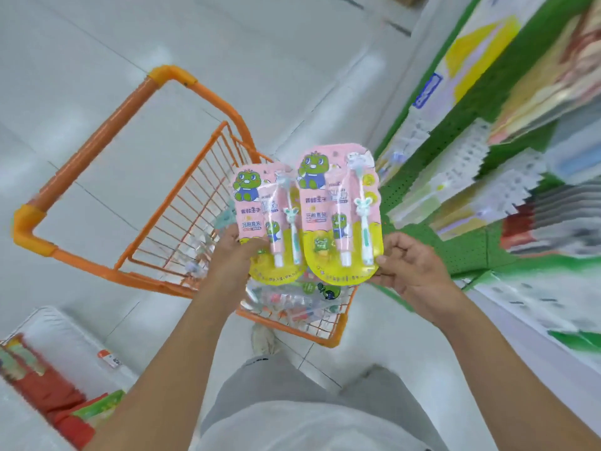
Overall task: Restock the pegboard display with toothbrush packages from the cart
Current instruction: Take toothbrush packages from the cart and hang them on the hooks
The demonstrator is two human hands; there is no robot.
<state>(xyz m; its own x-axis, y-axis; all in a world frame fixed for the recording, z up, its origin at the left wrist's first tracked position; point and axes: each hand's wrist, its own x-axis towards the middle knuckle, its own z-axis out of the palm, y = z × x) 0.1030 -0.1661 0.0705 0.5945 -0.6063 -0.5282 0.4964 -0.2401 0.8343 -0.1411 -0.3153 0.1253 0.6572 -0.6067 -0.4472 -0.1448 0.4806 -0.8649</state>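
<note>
I hold two pink-and-yellow toothbrush packages with a green cartoon figure above the orange wire cart (182, 203). My left hand (234, 255) grips the lower edge of the left package (260, 222). My right hand (409, 265) pinches the bottom right corner of the right package (338, 216), which overlaps the left one slightly. More packaged goods (292, 301) lie in the cart's basket beneath them. The green pegboard display (461, 252) runs along the right, hung with blurred rows of packages.
The cart's orange handle (97, 141) points to the upper left over a pale tiled floor. A white shelf edge (536, 323) sits below the pegboard at right. Red and green goods (52, 395) and a white box stand at the lower left. My shoe (265, 340) shows beneath the cart.
</note>
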